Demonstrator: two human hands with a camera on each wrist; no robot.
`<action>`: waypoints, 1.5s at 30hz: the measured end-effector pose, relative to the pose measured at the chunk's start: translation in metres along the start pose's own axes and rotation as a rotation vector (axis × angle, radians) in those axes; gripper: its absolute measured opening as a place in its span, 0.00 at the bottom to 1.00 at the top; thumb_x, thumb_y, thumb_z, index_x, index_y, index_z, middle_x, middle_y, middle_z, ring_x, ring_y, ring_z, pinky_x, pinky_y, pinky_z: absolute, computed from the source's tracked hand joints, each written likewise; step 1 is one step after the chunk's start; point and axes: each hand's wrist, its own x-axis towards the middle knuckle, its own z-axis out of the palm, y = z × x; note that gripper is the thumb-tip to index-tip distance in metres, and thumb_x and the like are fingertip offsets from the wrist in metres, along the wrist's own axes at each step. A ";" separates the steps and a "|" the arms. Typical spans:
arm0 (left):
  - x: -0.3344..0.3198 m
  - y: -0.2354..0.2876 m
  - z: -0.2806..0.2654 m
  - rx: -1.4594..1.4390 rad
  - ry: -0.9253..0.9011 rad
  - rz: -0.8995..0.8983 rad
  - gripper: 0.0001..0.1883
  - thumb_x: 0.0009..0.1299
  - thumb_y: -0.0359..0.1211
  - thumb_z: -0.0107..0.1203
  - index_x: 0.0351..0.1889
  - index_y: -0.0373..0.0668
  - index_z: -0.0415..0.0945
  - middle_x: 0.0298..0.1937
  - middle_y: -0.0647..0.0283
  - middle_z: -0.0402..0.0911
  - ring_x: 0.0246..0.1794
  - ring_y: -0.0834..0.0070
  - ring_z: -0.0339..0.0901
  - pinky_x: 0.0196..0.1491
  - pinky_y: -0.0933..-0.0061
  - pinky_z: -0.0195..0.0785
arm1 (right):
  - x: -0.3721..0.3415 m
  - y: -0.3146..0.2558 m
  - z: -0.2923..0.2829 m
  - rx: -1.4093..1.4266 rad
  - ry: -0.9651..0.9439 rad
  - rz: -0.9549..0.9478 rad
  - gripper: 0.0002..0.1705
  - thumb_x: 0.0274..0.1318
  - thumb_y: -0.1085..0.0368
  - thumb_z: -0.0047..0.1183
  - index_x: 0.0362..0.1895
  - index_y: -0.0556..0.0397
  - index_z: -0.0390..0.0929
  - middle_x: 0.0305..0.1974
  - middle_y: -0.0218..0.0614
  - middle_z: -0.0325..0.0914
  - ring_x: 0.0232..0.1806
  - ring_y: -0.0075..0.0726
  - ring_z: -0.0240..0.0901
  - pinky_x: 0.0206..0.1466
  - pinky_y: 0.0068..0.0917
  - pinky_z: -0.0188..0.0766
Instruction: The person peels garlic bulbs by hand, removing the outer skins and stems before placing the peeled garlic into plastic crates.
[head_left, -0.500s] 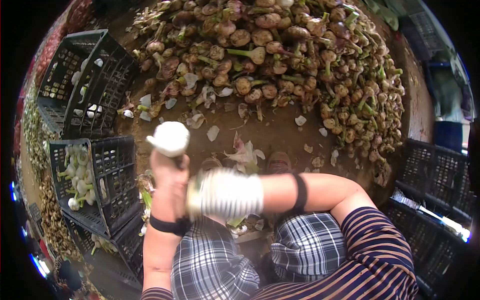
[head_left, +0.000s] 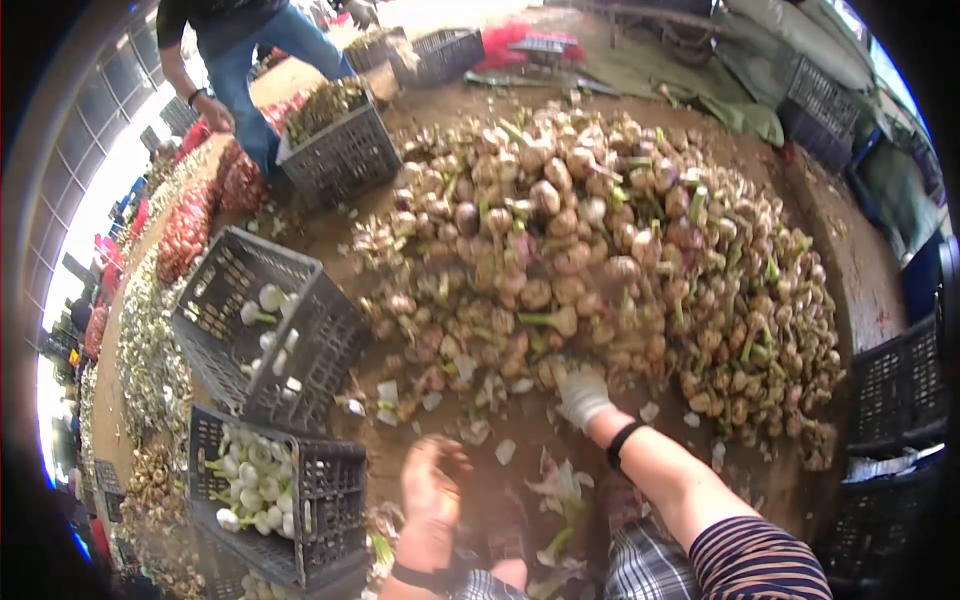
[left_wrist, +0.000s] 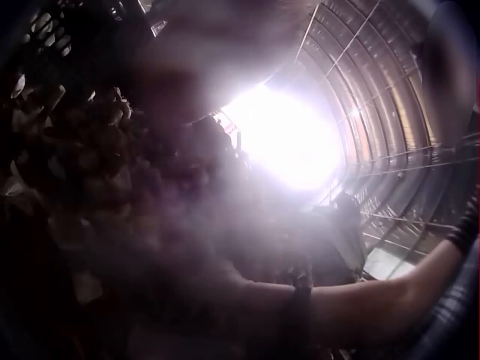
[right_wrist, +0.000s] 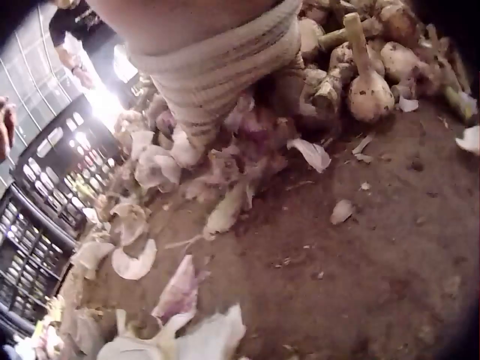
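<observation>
garlic bulbs [head_left: 545, 200] lie heaped on brown ground [head_left: 530, 430]. the gloved right hand [head_left: 582, 396] is at the heap's near edge; whether its fingers grip one, i cannot tell. the left hand [head_left: 432, 485], empty, fingers loosely bent, hovers right of the near crate [head_left: 333, 500] of white garlic [head_left: 252, 480].

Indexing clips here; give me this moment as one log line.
right hand: gloved, at garlic pile, near edge | left hand: bare, nothing seen in it | nearest crate: white bulbs inside
</observation>
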 end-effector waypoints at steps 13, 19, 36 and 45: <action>-0.005 -0.055 0.007 1.000 -0.169 0.440 0.32 0.62 0.32 0.58 0.63 0.41 0.56 0.62 0.55 0.62 0.64 0.66 0.58 0.63 0.63 0.55 | -0.041 -0.008 0.033 1.803 -0.369 0.222 0.22 0.49 0.57 0.56 0.49 0.51 0.70 0.40 0.33 0.79 0.39 0.33 0.75 0.41 0.31 0.72; -0.011 -0.050 0.022 0.601 -0.395 0.445 0.39 0.55 0.22 0.61 0.65 0.45 0.53 0.57 0.61 0.64 0.58 0.71 0.62 0.60 0.69 0.57 | -0.078 -0.040 -0.054 1.450 -0.621 -0.105 0.22 0.51 0.45 0.55 0.45 0.44 0.76 0.41 0.33 0.77 0.40 0.31 0.75 0.43 0.31 0.73; -0.029 -0.028 0.023 1.176 -0.227 0.598 0.26 0.43 0.29 0.64 0.44 0.37 0.74 0.40 0.59 0.75 0.41 0.69 0.75 0.46 0.72 0.68 | -0.063 -0.067 -0.038 1.481 0.181 -0.416 0.33 0.57 0.70 0.46 0.67 0.50 0.51 0.50 0.38 0.74 0.46 0.36 0.74 0.59 0.38 0.60; -0.029 -0.025 0.012 1.153 -0.325 0.556 0.18 0.42 0.22 0.64 0.32 0.40 0.71 0.31 0.67 0.71 0.31 0.80 0.71 0.35 0.77 0.68 | -0.085 -0.056 -0.077 0.496 0.457 -0.951 0.37 0.36 0.68 0.57 0.58 0.48 0.66 0.23 0.37 0.72 0.24 0.42 0.71 0.26 0.38 0.67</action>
